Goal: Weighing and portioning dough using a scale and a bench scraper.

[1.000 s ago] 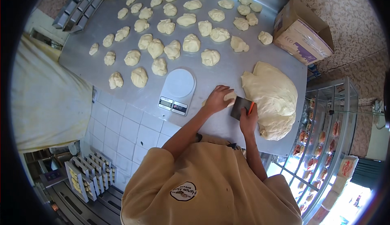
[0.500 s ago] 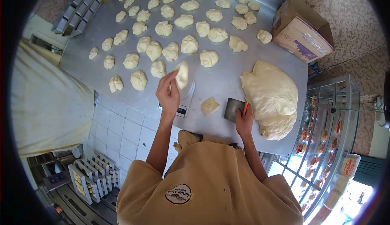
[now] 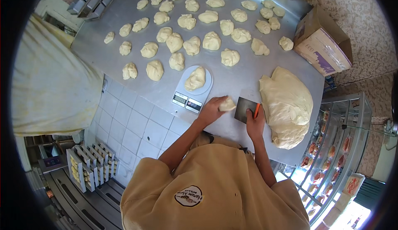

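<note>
My left hand (image 3: 212,110) is closed on a small piece of dough (image 3: 227,104) at the table's near edge. Just right of it, my right hand (image 3: 254,120) grips a dough scraper (image 3: 245,109) with a dark flat blade and an orange edge on its handle. A lump of dough (image 3: 195,79) rests on the round plate of a white kitchen scale (image 3: 204,91), ahead and left of my left hand. The large mass of dough (image 3: 288,105) lies right of the scraper. Many separate dough portions, such as a dough lump (image 3: 212,41), are spread over the far side.
The metal table (image 3: 248,70) carries all this. An open cardboard box (image 3: 319,49) stands at its right corner, metal baking tins (image 3: 96,0) at the far left. A glass display case (image 3: 331,147) is at right, a cloth cover (image 3: 54,80) at left.
My left hand has moved right and nearer, from above the scale to the small dough piece, which it now holds. A dough lump now lies on the scale. My right hand keeps the scraper.
</note>
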Tool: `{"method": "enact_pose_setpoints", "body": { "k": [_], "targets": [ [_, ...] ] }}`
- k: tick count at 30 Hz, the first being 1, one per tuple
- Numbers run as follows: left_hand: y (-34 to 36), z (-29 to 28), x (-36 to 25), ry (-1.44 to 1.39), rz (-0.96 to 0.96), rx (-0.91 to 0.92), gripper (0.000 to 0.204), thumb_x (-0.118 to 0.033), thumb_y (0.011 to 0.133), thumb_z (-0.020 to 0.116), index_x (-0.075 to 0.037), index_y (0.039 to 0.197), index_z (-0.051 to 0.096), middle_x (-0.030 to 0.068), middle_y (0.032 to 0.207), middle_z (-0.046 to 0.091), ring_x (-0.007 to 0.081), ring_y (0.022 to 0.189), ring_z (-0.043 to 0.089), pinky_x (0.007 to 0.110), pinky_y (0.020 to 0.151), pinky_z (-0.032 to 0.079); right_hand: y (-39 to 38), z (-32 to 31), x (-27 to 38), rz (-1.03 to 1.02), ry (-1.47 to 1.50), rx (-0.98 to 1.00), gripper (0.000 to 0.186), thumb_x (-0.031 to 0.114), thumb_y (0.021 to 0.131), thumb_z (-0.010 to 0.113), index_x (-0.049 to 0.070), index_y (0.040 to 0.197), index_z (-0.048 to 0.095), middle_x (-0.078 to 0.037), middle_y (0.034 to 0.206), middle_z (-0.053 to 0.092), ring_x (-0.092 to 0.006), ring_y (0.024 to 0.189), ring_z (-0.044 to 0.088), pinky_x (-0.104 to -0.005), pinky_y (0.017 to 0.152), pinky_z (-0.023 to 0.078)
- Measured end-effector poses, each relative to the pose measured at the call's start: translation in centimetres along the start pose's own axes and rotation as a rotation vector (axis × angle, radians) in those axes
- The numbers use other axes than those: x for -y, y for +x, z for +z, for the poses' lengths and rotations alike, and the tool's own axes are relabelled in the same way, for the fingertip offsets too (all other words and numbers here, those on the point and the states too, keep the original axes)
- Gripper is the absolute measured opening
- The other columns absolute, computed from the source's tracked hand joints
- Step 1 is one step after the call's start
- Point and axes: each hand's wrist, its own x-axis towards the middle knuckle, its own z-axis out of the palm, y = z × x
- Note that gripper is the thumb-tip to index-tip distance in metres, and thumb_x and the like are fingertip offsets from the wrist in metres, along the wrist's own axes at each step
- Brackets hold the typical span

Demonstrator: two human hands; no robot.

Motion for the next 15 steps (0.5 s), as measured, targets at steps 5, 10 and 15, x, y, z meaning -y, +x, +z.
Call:
{"method": "enact_pose_setpoints", "body": {
  "k": [5,10,15],
  "targets": [
    [1.0,1.1,-0.7,-0.305,-0.328,-0.033,0.081,-0.037,0.077,0.083,-0.010,0.146,0.051,0.0148,0.148,0.050,0.0333,0.138,0.045,0.045,0.110,0.038,0.2,-0.3,1.2,-0.021,0.032,0.021,0.015,0.008,0.092,0.060,0.001,0.103,0.052,-0.014,0.075,0.058,-0.0270,0.061,0.050,-0.0400,0.059,0.044],
    [-0.6,-1.6,-3.0,0.516,0.017,-0.089,0.089,-0.057,0.083,0.067,-0.013,0.155,0.039,0.0137,0.166,0.023,0.0407,0.152,0.018,0.059,0.114,0.026,0.6,0.0,1.6,0.032,-0.034,0.083,0.014,0.007,0.092,0.058,0.001,0.103,0.051,-0.015,0.076,0.059,-0.0295,0.061,0.052,-0.0407,0.060,0.045],
    [3.7,-10.7,0.4,0.748,-0.060,-0.229,0.079,-0.043,0.084,0.072,-0.017,0.153,0.043,0.0136,0.162,0.032,0.0380,0.149,0.026,0.054,0.114,0.030,1.2,1.7,1.9,-0.144,-0.123,0.227,0.017,0.007,0.091,0.057,0.003,0.105,0.050,-0.017,0.081,0.062,-0.0348,0.064,0.056,-0.0440,0.061,0.046]
  ]
}}
